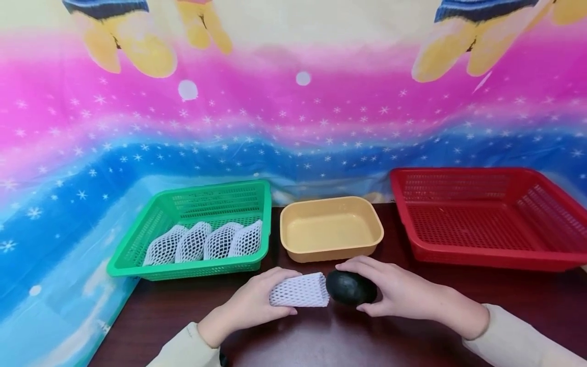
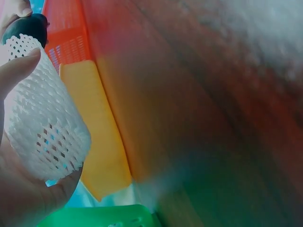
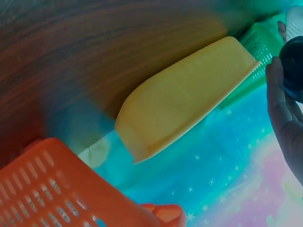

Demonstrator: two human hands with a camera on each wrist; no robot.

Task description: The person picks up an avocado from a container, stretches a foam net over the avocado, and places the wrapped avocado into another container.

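In the head view my left hand [image 1: 252, 300] holds a white foam net sleeve [image 1: 300, 290] by its left end, thumb below and fingers above. The sleeve's other end faces a dark, glossy avocado [image 1: 349, 288], which my right hand [image 1: 401, 289] grips from the right. Sleeve and fruit are very close; whether they touch is hard to tell. From the left wrist, the netting [image 2: 47, 104] looks puffed out into a tube, with the dark fruit [image 2: 29, 29] at its far end. The right wrist view catches only part of the fruit [image 3: 294, 66] at its edge.
A green basket [image 1: 137, 270] on the left holds several net-wrapped pieces [image 1: 192, 242]. Behind my hands stands a shallow yellow tub [image 1: 330, 229]. To the right is a red basket [image 1: 500, 255]. All stand on a dark wooden table [image 1: 183, 306] before a printed cloth [image 1: 298, 117].
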